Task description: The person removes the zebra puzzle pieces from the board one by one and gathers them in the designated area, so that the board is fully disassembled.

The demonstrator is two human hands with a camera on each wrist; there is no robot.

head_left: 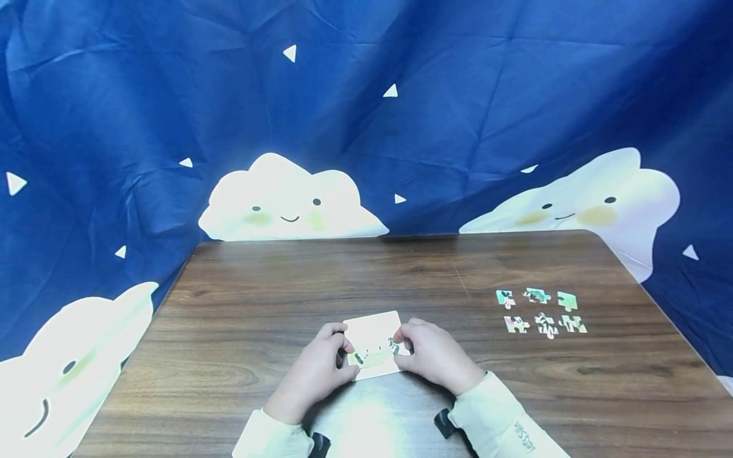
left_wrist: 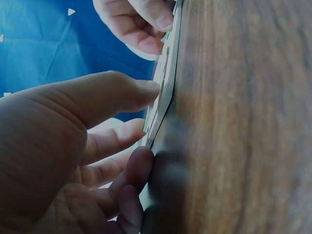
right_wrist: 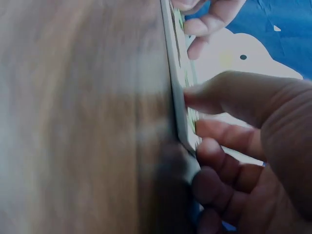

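A small white puzzle board (head_left: 372, 331) lies flat on the wooden table (head_left: 286, 286) near its front edge, with a few printed pieces set in its near row. My left hand (head_left: 343, 350) grips the board's left side, thumb on top and fingers curled at the edge. On the opposite side my right hand (head_left: 401, 348) holds it the same way. The left wrist view shows the left hand (left_wrist: 148, 124) with its thumb pressed on the board (left_wrist: 165, 92). In the right wrist view, the right hand (right_wrist: 195, 122) has its thumb on the board (right_wrist: 178, 97).
Several loose puzzle pieces (head_left: 541, 312) lie in two rows on the table's right side. A dark blue cloth with white cloud faces (head_left: 366, 95) hangs behind and around the table. Bare wood lies to the left of and beyond the board.
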